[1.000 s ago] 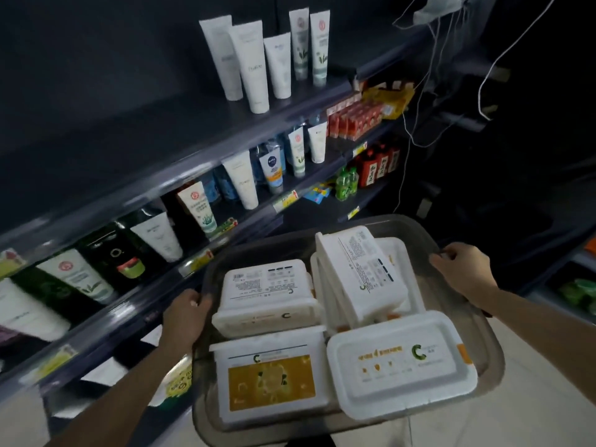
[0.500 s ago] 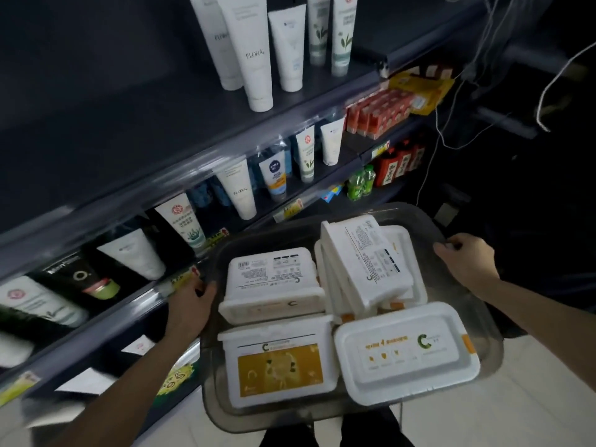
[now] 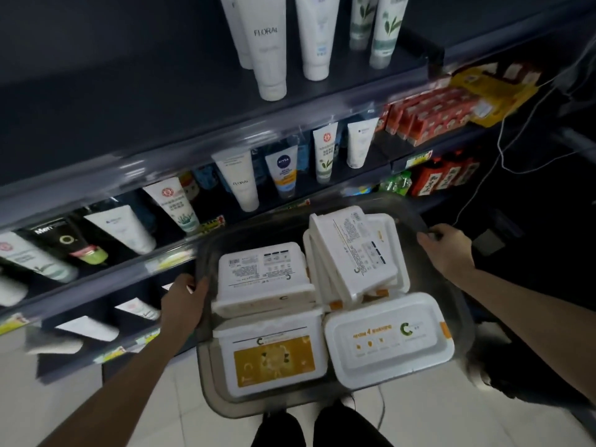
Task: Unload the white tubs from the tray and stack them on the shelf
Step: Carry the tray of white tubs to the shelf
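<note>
On my feed, dark shelves [image 3: 106, 101] run along the left in stepped tiers. Their clear front rails [image 3: 161, 162] catch a dim glare, white tubes [image 3: 271, 59] stand on the top tier, and leaning tubes [image 3: 240, 182] fill the tiers below. Further right the tiers carry red boxes [image 3: 429, 114], yellow packets [image 3: 490, 91] and dark red packs [image 3: 445, 177], with a thin white cable [image 3: 500, 146] hanging in front of them. The floor [image 3: 435, 424] is pale tile, and the light is low throughout.
</note>
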Demonstrator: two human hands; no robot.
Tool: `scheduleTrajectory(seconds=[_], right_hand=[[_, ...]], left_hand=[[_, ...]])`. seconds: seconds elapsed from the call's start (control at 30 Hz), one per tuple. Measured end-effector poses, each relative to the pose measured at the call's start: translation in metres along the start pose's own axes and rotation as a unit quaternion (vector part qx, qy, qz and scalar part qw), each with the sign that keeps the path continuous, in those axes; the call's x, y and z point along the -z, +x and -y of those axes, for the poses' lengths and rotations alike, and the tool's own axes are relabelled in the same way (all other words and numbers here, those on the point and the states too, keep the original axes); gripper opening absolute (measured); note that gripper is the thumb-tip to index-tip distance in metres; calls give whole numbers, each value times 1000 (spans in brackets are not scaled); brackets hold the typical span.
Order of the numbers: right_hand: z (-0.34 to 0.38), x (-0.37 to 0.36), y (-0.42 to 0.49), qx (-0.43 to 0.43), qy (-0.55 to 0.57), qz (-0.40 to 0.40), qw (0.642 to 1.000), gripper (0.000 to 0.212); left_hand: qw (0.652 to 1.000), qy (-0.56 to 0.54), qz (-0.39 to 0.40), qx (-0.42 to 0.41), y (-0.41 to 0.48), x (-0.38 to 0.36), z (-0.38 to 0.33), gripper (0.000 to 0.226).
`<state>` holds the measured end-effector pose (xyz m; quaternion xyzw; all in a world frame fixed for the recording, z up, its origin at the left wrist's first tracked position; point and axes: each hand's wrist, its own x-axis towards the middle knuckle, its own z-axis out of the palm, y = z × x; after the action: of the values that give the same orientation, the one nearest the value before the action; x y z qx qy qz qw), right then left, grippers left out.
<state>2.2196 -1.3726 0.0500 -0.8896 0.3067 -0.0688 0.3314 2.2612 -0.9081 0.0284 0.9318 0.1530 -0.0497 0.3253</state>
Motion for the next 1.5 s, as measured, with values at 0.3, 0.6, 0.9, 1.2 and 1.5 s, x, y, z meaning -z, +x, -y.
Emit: scheduleTrajectory(seconds=[0.3, 0.6, 0.9, 1.2, 1.5], right_hand=[[0, -15, 45, 38, -26, 24, 999, 29], [3, -17, 79, 73, -47, 39, 995, 27], [-6, -28, 87, 98, -97, 46, 989, 24], [1, -31, 89, 54, -133, 89, 986, 25], [34, -25, 67, 29, -133, 106, 985, 30]], left_hand=[[999, 30, -21, 1, 21, -12, -14, 31], [999, 11, 2, 40, 19, -26, -17, 31], [997, 19, 18, 70, 24, -33, -23, 32], [992, 64, 79, 69, 32, -31, -29, 32], [988, 104, 101, 51, 37, -24, -21, 36]])
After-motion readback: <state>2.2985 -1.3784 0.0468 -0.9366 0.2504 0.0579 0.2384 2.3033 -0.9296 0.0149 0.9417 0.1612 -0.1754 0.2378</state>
